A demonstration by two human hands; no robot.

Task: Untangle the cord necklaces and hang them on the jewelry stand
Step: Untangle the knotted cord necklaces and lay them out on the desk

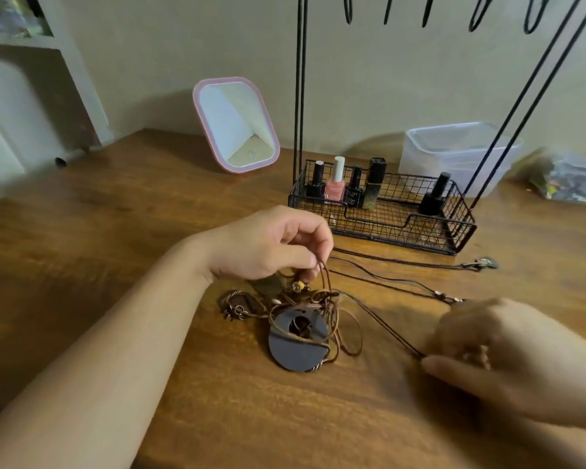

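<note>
A tangle of brown cord necklaces (305,309) lies on the wooden table (149,211), wound over a dark round disc pendant (296,348). My left hand (268,245) hovers above the tangle and pinches a loop of brown cord between thumb and fingers. My right hand (508,357), blurred, pinches a thin dark cord (386,330) that runs out of the tangle toward the right. Another cord necklace (403,264) with a metal pendant (486,264) lies stretched out in front of the basket. The black jewelry stand (300,96) rises behind, its hooks at the top edge.
The stand's black wire basket (460,225) holds several nail polish bottles (335,184). A pink-framed mirror (237,125) leans at the back. A clear plastic box (454,157) and a bag of small items (569,179) sit at the back right.
</note>
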